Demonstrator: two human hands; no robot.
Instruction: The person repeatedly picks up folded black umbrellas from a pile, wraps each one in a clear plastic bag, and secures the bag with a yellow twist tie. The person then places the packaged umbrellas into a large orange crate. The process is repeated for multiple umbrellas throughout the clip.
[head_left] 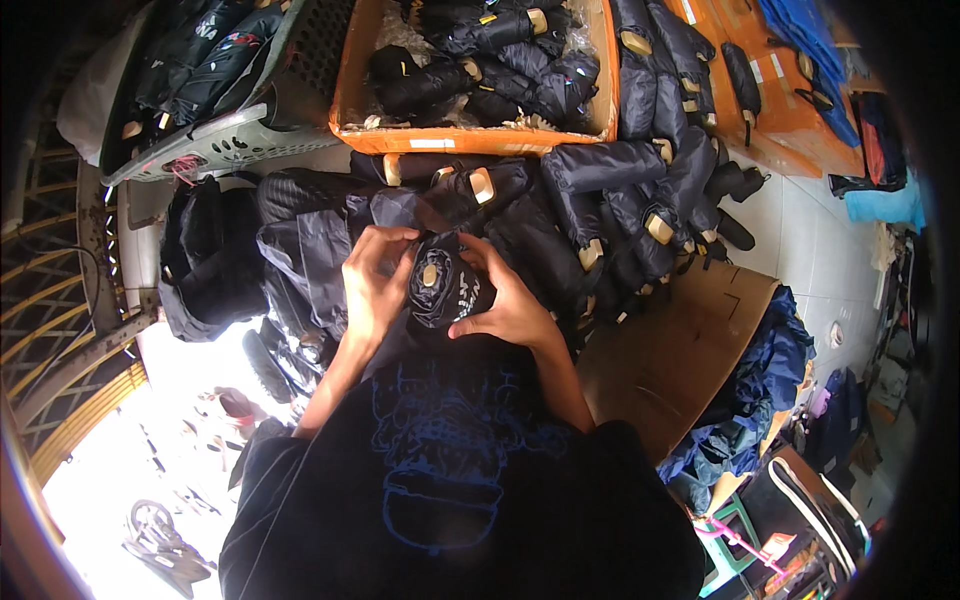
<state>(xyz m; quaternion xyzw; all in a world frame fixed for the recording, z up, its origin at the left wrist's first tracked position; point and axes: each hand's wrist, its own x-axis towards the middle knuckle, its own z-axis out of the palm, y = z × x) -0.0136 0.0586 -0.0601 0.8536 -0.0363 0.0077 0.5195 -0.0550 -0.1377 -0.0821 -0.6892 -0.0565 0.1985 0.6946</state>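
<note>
Held bundle (426,302) black, white lettering (472,298), gold-tan end piece (430,275). Piled bundles (605,166) black, pale gold ends (482,185). Box (480,140) orange, white label (432,143). Crate (235,140) grey-green, perforated pattern. Cardboard sheet (660,350) brown. Shirt (580,510) black, blue line print (440,491). Crumpled cloth (725,450) navy. Tarp (808,45) bright blue.

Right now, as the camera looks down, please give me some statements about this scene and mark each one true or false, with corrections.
1. The right hand grips a black rolled bundle. True.
2. The left hand rests far from this bundle. False: it is close against the bundle's left side.
3. The perforated crate stands to the left of the orange-edged box. True.
4. That box holds nothing. False: several black bundles lie inside.
5. The brown cardboard sheet lies to the left of both hands. False: it lies to their right.
</note>
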